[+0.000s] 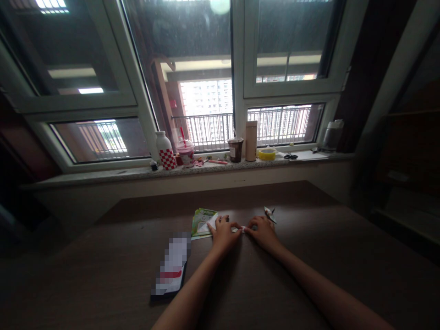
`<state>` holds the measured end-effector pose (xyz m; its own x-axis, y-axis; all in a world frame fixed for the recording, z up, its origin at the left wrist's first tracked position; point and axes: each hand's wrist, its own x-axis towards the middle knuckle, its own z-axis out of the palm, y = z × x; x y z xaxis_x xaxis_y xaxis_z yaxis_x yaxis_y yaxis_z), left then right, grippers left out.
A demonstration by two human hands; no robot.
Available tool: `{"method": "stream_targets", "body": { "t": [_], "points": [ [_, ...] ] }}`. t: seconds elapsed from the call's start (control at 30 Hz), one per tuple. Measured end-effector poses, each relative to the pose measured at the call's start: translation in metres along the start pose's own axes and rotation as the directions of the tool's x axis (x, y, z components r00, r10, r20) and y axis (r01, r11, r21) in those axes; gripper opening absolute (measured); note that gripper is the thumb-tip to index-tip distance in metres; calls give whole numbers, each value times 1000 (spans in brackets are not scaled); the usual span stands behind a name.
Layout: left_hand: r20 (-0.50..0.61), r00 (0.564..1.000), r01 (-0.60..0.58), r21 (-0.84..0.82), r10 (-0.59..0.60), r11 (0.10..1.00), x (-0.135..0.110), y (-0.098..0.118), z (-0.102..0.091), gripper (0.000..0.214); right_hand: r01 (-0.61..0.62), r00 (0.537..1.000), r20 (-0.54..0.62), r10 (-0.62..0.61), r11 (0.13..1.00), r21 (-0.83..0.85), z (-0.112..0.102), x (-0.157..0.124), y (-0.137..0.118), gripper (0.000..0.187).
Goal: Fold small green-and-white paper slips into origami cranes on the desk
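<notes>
A small whitish piece of paper [244,229] lies between my two hands, just above or on the dark table [130,238]. My left hand [224,233] pinches its left side with thumb and forefinger, while its other fingers rest by a stack of green printed sheets [202,219]. From the right, my right hand [264,230] pinches the same paper with curled fingers. Beyond that hand sits a small folded paper piece [270,214] with pointed corners. My fingers cover much of the held paper.
A phone [172,266] with a blurred-out screen lies left of my left forearm. Along the windowsill [130,173] stand a checkered bottle [166,151], a pink drink cup [186,153], a dark drink cup [235,149], a tan flask [251,141], yellow tape [267,154] and black scissors [290,156].
</notes>
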<state>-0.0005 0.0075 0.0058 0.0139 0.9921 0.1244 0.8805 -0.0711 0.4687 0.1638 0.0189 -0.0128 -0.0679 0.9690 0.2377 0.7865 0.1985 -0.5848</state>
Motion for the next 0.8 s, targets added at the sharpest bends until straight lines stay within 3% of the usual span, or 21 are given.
{"method": "stream_targets", "body": {
  "t": [0.53, 0.8],
  "points": [
    [44, 999, -13, 46, 11, 999, -1, 2, -1, 20, -34, 999, 20, 35, 998, -53, -2, 0, -9, 12],
    [61, 995, -84, 50, 81, 995, 2, -3, -1, 15, -26, 1000, 14, 27, 998, -63, -2, -2, -10, 13]
  ]
}}
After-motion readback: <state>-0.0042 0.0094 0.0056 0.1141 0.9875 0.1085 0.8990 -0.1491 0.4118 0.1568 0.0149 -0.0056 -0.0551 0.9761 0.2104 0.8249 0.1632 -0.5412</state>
